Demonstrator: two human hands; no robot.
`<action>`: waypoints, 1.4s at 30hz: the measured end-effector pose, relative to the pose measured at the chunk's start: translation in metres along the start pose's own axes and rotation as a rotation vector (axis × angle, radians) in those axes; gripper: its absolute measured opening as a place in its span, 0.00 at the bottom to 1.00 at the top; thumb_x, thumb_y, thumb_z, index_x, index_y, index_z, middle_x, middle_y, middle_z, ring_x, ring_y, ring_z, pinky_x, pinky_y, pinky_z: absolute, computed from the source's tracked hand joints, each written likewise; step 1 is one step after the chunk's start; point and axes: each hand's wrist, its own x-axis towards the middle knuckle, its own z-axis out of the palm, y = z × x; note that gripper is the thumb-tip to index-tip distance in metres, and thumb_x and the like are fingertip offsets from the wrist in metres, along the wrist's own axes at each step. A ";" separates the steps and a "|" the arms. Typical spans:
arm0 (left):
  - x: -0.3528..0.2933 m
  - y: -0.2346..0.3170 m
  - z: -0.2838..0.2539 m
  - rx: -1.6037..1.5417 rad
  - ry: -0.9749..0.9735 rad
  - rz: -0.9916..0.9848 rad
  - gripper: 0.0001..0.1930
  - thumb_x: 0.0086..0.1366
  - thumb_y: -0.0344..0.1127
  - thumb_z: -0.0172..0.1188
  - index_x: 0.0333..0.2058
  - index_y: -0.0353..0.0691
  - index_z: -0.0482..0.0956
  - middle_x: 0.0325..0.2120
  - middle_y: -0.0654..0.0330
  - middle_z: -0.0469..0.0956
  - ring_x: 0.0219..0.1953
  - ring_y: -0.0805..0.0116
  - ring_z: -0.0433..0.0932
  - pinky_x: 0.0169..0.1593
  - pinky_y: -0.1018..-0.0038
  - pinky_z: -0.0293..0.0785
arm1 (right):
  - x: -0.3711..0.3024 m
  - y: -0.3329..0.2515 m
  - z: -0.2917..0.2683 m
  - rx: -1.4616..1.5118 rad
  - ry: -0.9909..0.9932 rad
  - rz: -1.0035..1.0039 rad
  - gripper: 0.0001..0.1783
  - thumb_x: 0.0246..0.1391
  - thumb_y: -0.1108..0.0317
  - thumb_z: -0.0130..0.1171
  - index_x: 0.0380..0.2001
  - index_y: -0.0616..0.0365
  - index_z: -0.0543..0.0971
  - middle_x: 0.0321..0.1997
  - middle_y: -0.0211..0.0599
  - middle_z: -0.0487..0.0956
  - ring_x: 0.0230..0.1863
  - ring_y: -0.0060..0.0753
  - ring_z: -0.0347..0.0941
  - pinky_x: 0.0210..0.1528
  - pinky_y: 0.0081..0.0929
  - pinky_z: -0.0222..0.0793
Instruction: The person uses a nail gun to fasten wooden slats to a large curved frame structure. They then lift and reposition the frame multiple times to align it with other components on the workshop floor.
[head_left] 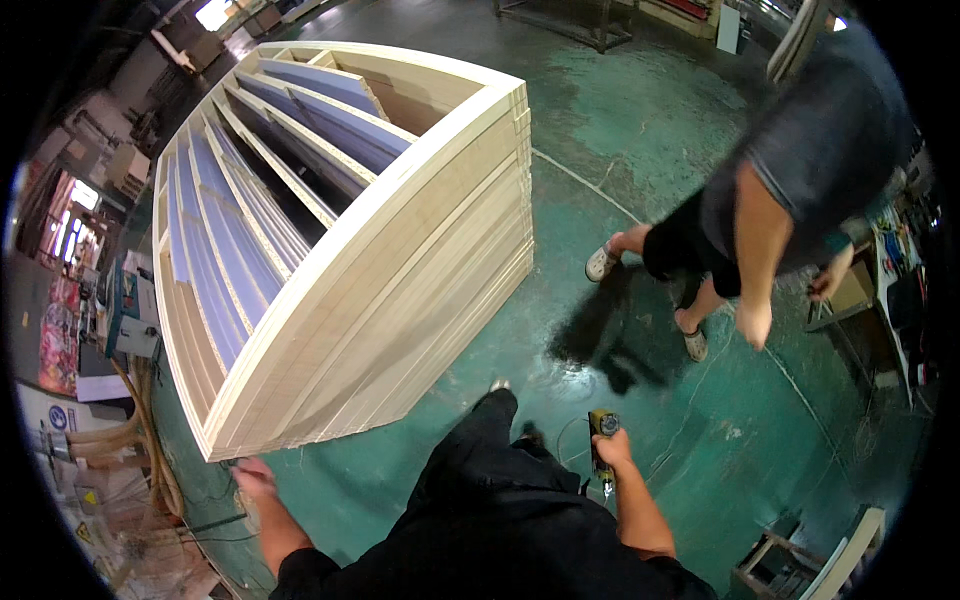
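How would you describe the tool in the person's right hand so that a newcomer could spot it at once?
Start at the big stack of pale wooden frames on the green floor. Move right and down to the person's right hand. The tool gripped there is small and handheld, its yellow-and-black body standing out from the green floor around it.

Black short-sleeved top (520, 555), black trousers (463, 440), pale-toed shoe (500, 385); left hand (255, 478), right hand (614, 447) bare.

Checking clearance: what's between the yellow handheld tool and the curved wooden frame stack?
Between tool and stack, the head view shows mostly black-clad legs and green floor.
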 end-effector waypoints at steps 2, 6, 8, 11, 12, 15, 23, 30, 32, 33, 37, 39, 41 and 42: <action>-0.026 -0.097 0.013 0.442 0.329 -0.224 0.14 0.71 0.45 0.52 0.35 0.43 0.80 0.21 0.57 0.73 0.21 0.60 0.72 0.22 0.61 0.68 | 0.034 -0.016 -0.012 0.029 -0.033 -0.014 0.22 0.48 0.66 0.69 0.46 0.67 0.82 0.42 0.53 0.86 0.46 0.51 0.84 0.50 0.43 0.77; -0.135 -0.245 0.195 1.572 -1.074 -0.287 0.24 0.70 0.51 0.62 0.58 0.43 0.78 0.49 0.53 0.84 0.47 0.52 0.83 0.48 0.59 0.80 | 0.097 -0.111 -0.060 0.103 -0.087 -0.108 0.16 0.49 0.70 0.69 0.41 0.67 0.82 0.33 0.40 0.85 0.33 0.36 0.83 0.37 0.37 0.77; -0.176 -0.214 0.347 1.613 -1.708 0.125 0.26 0.72 0.56 0.60 0.58 0.42 0.78 0.61 0.48 0.76 0.61 0.46 0.75 0.62 0.53 0.72 | 0.113 -0.189 -0.084 0.149 -0.143 -0.314 0.15 0.51 0.68 0.71 0.39 0.66 0.82 0.29 0.35 0.83 0.26 0.28 0.79 0.30 0.32 0.73; -0.238 -0.069 0.567 1.341 -1.967 0.367 0.21 0.74 0.51 0.58 0.56 0.43 0.80 0.52 0.49 0.81 0.58 0.48 0.77 0.63 0.55 0.72 | 0.089 -0.341 -0.126 0.155 -0.164 -0.411 0.17 0.56 0.68 0.71 0.46 0.64 0.82 0.32 0.31 0.84 0.28 0.23 0.77 0.32 0.30 0.74; -0.245 -0.021 0.619 1.175 -2.052 0.389 0.20 0.75 0.50 0.57 0.54 0.43 0.81 0.50 0.50 0.82 0.57 0.50 0.78 0.62 0.56 0.73 | 0.074 -0.395 -0.133 0.208 -0.204 -0.477 0.18 0.58 0.69 0.71 0.49 0.64 0.82 0.33 0.30 0.84 0.30 0.21 0.77 0.33 0.29 0.74; -0.225 0.050 0.768 1.303 -2.088 0.683 0.24 0.70 0.54 0.60 0.52 0.40 0.81 0.48 0.51 0.83 0.55 0.53 0.78 0.61 0.57 0.72 | 0.060 -0.506 -0.154 0.212 -0.278 -0.603 0.21 0.58 0.73 0.69 0.55 0.63 0.79 0.37 0.29 0.84 0.30 0.19 0.76 0.34 0.27 0.75; -0.102 -0.006 0.983 1.134 -1.930 1.562 0.56 0.45 0.73 0.72 0.68 0.44 0.70 0.73 0.53 0.61 0.78 0.45 0.51 0.74 0.34 0.46 | 0.051 -0.712 -0.163 -0.058 -0.382 -0.636 0.21 0.55 0.74 0.69 0.52 0.65 0.79 0.39 0.34 0.83 0.36 0.27 0.79 0.42 0.29 0.76; -0.086 -0.042 1.001 0.935 -2.040 1.366 0.52 0.38 0.67 0.77 0.61 0.43 0.77 0.65 0.53 0.70 0.71 0.52 0.63 0.73 0.32 0.43 | 0.058 -0.774 -0.146 -0.423 -0.374 -0.721 0.21 0.52 0.74 0.68 0.50 0.65 0.78 0.43 0.44 0.82 0.43 0.33 0.79 0.49 0.31 0.75; -0.089 -0.042 1.003 0.937 -2.043 1.350 0.51 0.36 0.65 0.79 0.59 0.43 0.78 0.63 0.54 0.72 0.70 0.53 0.64 0.73 0.32 0.44 | 0.053 -0.781 -0.144 -0.435 -0.358 -0.690 0.20 0.53 0.73 0.68 0.49 0.65 0.78 0.43 0.43 0.82 0.42 0.33 0.79 0.48 0.31 0.75; -0.088 -0.040 1.003 0.934 -2.027 1.334 0.50 0.35 0.61 0.81 0.58 0.43 0.79 0.62 0.56 0.73 0.69 0.53 0.65 0.73 0.33 0.45 | 0.053 -0.784 -0.142 -0.397 -0.356 -0.656 0.18 0.53 0.73 0.68 0.47 0.65 0.79 0.41 0.43 0.82 0.41 0.34 0.80 0.46 0.32 0.75; -0.082 -0.045 1.002 0.888 -2.003 1.297 0.48 0.35 0.59 0.82 0.57 0.44 0.79 0.61 0.57 0.73 0.69 0.54 0.65 0.74 0.34 0.45 | 0.058 -0.793 -0.134 -0.463 -0.325 -0.639 0.16 0.54 0.73 0.69 0.46 0.65 0.80 0.39 0.43 0.84 0.39 0.35 0.80 0.45 0.33 0.76; -0.079 -0.048 1.001 0.860 -1.990 1.283 0.48 0.35 0.59 0.82 0.57 0.44 0.80 0.61 0.57 0.73 0.69 0.54 0.65 0.74 0.35 0.45 | 0.061 -0.794 -0.133 -0.571 -0.305 -0.763 0.15 0.54 0.72 0.69 0.45 0.65 0.81 0.38 0.44 0.84 0.38 0.35 0.81 0.45 0.33 0.77; -0.078 -0.050 0.999 0.830 -1.983 1.273 0.48 0.34 0.60 0.82 0.56 0.44 0.80 0.61 0.57 0.73 0.69 0.54 0.65 0.75 0.36 0.45 | 0.062 -0.795 -0.132 -0.589 -0.295 -0.811 0.16 0.54 0.72 0.70 0.45 0.65 0.81 0.39 0.44 0.84 0.39 0.35 0.81 0.45 0.33 0.77; -0.077 -0.052 0.999 0.814 -1.986 1.269 0.48 0.34 0.60 0.82 0.56 0.45 0.80 0.61 0.58 0.73 0.69 0.54 0.65 0.75 0.36 0.44 | 0.059 -0.794 -0.131 -0.550 -0.281 -0.768 0.16 0.54 0.72 0.70 0.45 0.65 0.81 0.39 0.44 0.85 0.39 0.35 0.81 0.45 0.33 0.77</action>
